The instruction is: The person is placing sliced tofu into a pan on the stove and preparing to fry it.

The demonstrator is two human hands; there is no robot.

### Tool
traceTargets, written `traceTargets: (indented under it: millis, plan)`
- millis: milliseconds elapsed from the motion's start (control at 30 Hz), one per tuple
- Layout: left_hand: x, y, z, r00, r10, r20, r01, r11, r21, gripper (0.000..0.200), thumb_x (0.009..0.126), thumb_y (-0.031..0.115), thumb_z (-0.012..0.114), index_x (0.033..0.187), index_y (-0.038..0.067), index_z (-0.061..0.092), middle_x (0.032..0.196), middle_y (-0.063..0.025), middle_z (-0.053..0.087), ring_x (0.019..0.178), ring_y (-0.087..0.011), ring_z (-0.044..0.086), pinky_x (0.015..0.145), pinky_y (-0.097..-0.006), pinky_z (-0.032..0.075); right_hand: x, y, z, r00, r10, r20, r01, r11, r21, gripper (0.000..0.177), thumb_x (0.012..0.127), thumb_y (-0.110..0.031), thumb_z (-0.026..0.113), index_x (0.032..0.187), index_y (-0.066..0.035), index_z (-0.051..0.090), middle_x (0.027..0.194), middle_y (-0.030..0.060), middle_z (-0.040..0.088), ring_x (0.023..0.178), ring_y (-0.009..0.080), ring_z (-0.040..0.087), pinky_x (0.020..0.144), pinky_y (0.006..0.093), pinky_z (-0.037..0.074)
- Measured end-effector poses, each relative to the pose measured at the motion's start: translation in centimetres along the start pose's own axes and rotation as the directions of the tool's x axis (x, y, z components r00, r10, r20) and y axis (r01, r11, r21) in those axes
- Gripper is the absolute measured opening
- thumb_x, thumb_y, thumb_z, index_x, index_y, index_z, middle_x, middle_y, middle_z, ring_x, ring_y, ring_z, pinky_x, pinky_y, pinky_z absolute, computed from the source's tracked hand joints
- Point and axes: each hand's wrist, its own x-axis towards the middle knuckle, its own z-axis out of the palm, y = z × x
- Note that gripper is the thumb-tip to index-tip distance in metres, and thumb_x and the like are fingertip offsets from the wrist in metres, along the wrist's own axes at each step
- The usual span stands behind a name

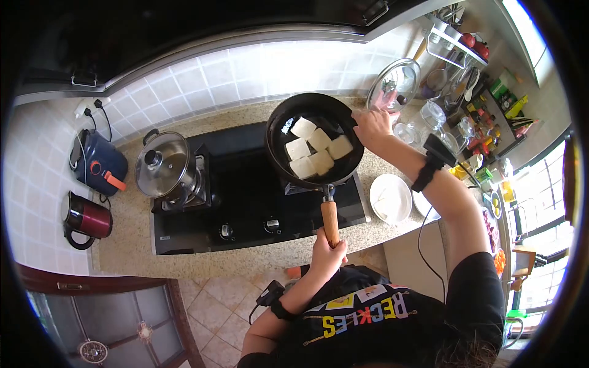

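Note:
A black frying pan [279,113] sits over the right burner with several white tofu slices [319,140] lying flat inside it. Its wooden handle [330,224] points toward me, and my left hand [328,253] is wrapped around the lower end. My right hand [373,129] is at the pan's right rim with its fingers curled. Whether those fingers grip the rim or something small is hidden. Just beyond that hand, a glass lid [392,83] leans upright against the tiled wall.
A lidded steel pot [164,168] stands on the left burner of the black gas stove [245,184]. To the right are a white plate [392,197] and several glass jars [432,115]. A red kettle [92,219] and a blue appliance [101,161] stand at the far left.

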Motion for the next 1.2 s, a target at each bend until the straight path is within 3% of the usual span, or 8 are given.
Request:
traceTargets:
  millis: [133,300,367,500,633,800,1033,1200]
  plan:
    - [-0.1,0.2,-0.1,1.0,-0.009,0.002,0.009,1.0,0.011,0.028,0.083,0.006,0.058,0.099,0.005,0.035,0.071,-0.0051,0.049,0.047,-0.011,0.052,0.036,-0.0222,0.037,-3.9,-0.1,-5.9,1.0,-0.01,-0.019,0.015,0.961,0.275,0.023,0.077,-0.026,0.062,0.095,-0.011,0.062,0.081,0.0109,0.064,0.085,0.0277,0.061,0.073,0.0397,0.047]
    - [-0.4,1.2,-0.7,1.0,-0.003,0.003,0.003,0.999,0.034,0.029,0.08,0.005,0.059,0.097,0.001,0.036,0.068,-0.0056,0.051,0.044,-0.0122,0.053,0.038,-0.0248,0.043,-11.5,1.8,-8.0,1.0,0.001,0.019,-0.013,0.776,0.631,0.021,0.078,-0.024,0.064,0.095,-0.011,0.063,0.065,0.0076,0.061,0.06,0.0267,0.06,0.055,0.036,0.046]
    - [-0.2,1.3,-1.0,1.0,-0.023,0.019,0.023,1.0,0.008,0.029,0.08,0.005,0.059,0.097,0.001,0.036,0.068,-0.0054,0.051,0.044,-0.012,0.053,0.038,-0.0241,0.042,-15.2,1.8,-7.6,0.996,-0.025,0.083,-0.046,0.651,0.758,0.018,0.077,-0.015,0.066,0.092,-0.005,0.064,0.054,0.006,0.055,0.048,0.0159,0.054,0.048,0.0283,0.04]
    - [-0.6,2.6,-0.9,0.997,-0.071,0.04,0.073,0.996,-0.057,0.026,0.081,-0.001,0.055,0.096,0.006,0.035,0.071,-0.0053,0.047,0.045,-0.0105,0.048,0.035,-0.0218,0.035,-21.8,-0.9,-2.4,0.895,-0.139,0.423,-0.358,0.34,0.87,0.014,0.08,-0.019,0.064,0.086,-0.007,0.065,0.057,0.0052,0.058,0.05,0.0124,0.053,0.049,0.0277,0.043]
    - [-0.8,4.0,-1.9,0.991,-0.12,0.063,0.129,0.978,-0.162,0.027,0.081,0.001,0.055,0.099,0.007,0.037,0.071,-0.0056,0.048,0.044,-0.0099,0.047,0.033,-0.0208,0.032,-25.1,-2.3,0.6,0.885,-0.166,0.435,-0.343,0.401,0.85,0.02,0.079,-0.024,0.065,0.09,-0.007,0.065,0.063,0.0097,0.062,0.057,0.0223,0.062,0.055,0.0326,0.048]
    - [-0.7,6.0,-2.7,0.984,-0.155,0.093,0.17,0.968,-0.184,0.025,0.081,0.0,0.054,0.099,0.006,0.038,0.072,-0.0054,0.048,0.043,-0.0093,0.047,0.033,-0.0201,0.032,-27.0,2.0,4.8,0.871,-0.044,0.49,-0.422,0.446,0.79,0.025,0.079,-0.027,0.064,0.093,-0.006,0.065,0.068,0.0118,0.064,0.062,0.0228,0.063,0.059,0.034,0.049]
    - [-0.5,6.6,-2.4,0.987,-0.12,0.107,0.134,0.981,-0.138,0.02,0.08,0.0,0.051,0.096,0.004,0.04,0.066,-0.0039,0.047,0.04,-0.0083,0.044,0.031,-0.0197,0.029,-28.2,7.5,11.3,0.801,0.234,0.551,-0.598,0.255,0.76,0.019,0.077,-0.02,0.065,0.09,-0.006,0.067,0.064,0.0076,0.062,0.058,0.0148,0.058,0.056,0.0296,0.046]
    - [-0.3,6.2,-2.7,0.989,-0.092,0.114,0.104,0.99,-0.1,0.018,0.079,0.003,0.051,0.094,0.004,0.041,0.065,-0.004,0.047,0.043,-0.0079,0.044,0.032,-0.019,0.032,-26.4,8.4,14.1,0.893,0.172,0.416,-0.438,0.541,0.718,0.038,0.074,-0.012,0.066,0.111,-0.016,0.061,0.088,0.0122,0.056,0.083,0.0247,0.054,0.076,0.0354,0.045]
